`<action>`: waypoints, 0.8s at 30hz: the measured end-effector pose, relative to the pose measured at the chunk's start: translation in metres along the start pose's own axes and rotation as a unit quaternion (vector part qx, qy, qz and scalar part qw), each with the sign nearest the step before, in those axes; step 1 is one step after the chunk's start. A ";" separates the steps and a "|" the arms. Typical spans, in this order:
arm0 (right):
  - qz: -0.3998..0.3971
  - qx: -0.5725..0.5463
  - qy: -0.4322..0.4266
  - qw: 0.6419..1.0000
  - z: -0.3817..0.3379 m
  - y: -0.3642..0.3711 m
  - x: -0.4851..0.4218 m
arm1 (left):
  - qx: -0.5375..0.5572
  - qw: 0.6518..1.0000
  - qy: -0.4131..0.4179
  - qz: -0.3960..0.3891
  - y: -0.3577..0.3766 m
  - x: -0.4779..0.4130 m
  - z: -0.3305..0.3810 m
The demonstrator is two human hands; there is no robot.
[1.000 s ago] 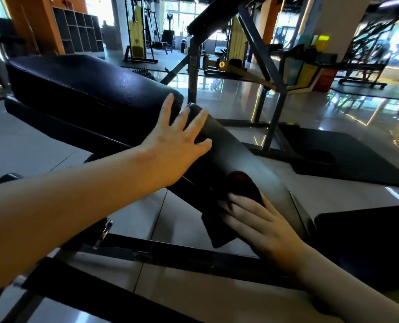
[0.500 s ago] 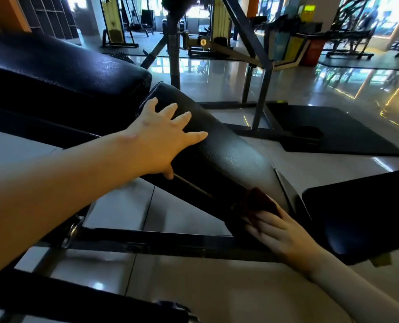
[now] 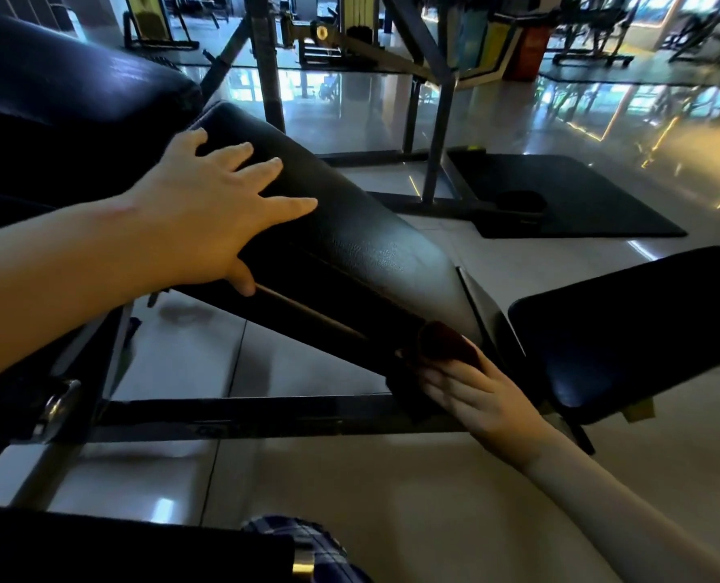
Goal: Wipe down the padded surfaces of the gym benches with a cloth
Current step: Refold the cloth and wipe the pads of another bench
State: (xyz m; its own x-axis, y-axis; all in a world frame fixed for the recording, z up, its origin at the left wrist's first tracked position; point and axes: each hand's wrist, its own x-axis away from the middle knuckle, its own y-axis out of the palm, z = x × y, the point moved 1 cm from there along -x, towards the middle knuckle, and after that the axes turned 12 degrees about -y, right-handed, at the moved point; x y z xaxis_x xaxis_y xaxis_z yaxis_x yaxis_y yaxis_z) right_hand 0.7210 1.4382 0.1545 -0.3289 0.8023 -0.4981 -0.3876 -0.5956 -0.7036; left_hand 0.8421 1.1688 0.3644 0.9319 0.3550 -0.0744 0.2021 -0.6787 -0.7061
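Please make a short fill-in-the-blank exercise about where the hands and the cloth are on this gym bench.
1. The left hand lies flat on the ____ end of the slanted pad.
2. The right hand presses the cloth against the pad's ____ end.
3. The seat pad lies to the ____ of the slanted pad.
Missing words: upper; lower; right.

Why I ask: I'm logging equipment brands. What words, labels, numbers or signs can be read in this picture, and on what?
No text can be read anywhere.
Inclined bench pad: plain black, no label showing.
Seat pad: no label showing.
Coloured panels far back: any print too blurred to read.
Yellow disc on a far machine: too small to read.
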 end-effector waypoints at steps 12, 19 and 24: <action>0.080 -0.042 0.000 0.996 0.010 -0.011 -0.093 | -0.015 1.000 -0.002 0.027 0.005 -0.003 -0.003; -0.059 -0.029 0.006 0.998 0.013 -0.018 0.024 | -0.019 1.000 -0.005 0.014 0.004 -0.002 0.003; -0.003 -0.079 0.063 0.995 -0.006 -0.025 -0.008 | -0.023 1.000 0.015 -0.002 -0.011 0.007 0.028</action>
State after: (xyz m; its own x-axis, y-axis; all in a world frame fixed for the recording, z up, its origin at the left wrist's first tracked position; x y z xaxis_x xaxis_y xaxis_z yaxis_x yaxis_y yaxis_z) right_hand 0.7385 1.4467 0.1733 -0.2129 0.8104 -0.5458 -0.2458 -0.5851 -0.7728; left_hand 0.8375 1.1971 0.3517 0.9396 0.3388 -0.0488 0.2198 -0.7064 -0.6728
